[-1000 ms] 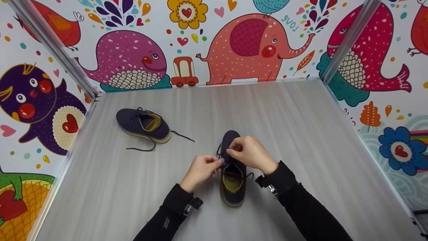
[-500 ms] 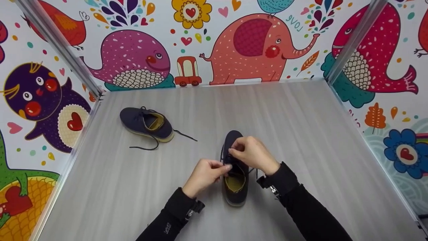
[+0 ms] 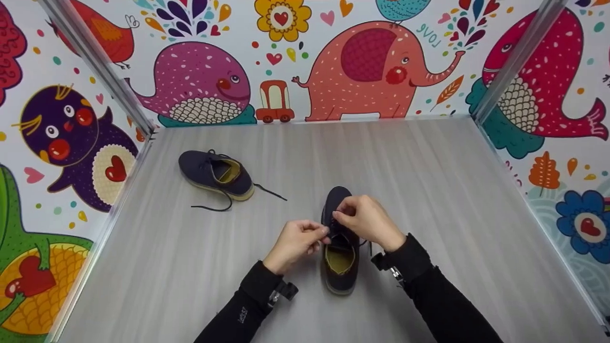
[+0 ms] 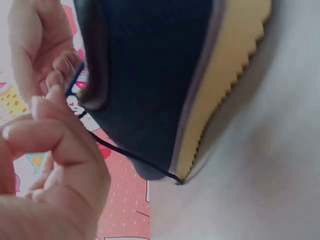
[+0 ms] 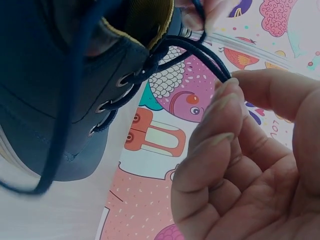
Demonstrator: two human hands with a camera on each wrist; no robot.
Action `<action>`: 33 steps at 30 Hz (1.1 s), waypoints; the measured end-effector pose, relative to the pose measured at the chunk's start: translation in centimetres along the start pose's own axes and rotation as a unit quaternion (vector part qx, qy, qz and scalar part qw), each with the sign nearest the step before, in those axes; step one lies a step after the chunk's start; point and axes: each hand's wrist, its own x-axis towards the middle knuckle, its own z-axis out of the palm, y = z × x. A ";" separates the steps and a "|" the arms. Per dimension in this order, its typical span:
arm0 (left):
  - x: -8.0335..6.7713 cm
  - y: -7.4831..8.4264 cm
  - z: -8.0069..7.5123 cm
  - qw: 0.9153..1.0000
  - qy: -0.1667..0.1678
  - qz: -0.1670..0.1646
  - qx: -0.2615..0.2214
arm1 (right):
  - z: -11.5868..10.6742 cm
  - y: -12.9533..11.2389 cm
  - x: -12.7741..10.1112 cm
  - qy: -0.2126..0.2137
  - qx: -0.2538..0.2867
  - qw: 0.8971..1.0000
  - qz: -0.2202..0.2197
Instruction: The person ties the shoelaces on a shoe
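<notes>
A dark navy lace-up shoe (image 3: 341, 259) with a tan lining and sole stands on the floor, toe pointing away from me. My right hand (image 3: 369, 221) is over its lacing; in the right wrist view, thumb and fingertips pinch a loop of the dark shoelace (image 5: 215, 60). At the left of the tongue, my left hand (image 3: 295, 240) has thumb and forefinger together. A strand of lace runs into its fingertips in the right wrist view. Another stretch of lace (image 4: 135, 156) trails down the shoe's side in the left wrist view.
A matching shoe (image 3: 214, 174) lies farther back at the left, its laces loose on the grey wood-look floor (image 3: 414, 166). Printed cartoon panels (image 3: 362, 71) in metal frames (image 3: 519, 62) enclose the floor at the back and both sides.
My left fingers moved in over the shoe's opening, then drew back slightly to the left. The right hand keeps its pinch almost in place. The head view has shifted a little.
</notes>
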 end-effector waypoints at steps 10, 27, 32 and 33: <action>-0.8 0.7 1.5 0.999 -0.035 0.015 -0.018 | -0.1 0.3 -0.3 0.026 0.003 1.000 0.016; -0.8 0.8 0.1 0.982 0.007 0.040 0.185 | 0.1 -0.3 0.0 0.018 0.003 1.000 -0.011; -0.6 1.4 -0.3 0.982 0.033 0.051 0.181 | 0.2 -0.3 -0.3 0.011 0.007 1.000 -0.026; -0.5 1.5 -0.3 0.986 0.030 0.047 0.158 | 0.3 -0.3 -0.4 0.009 0.007 0.999 -0.035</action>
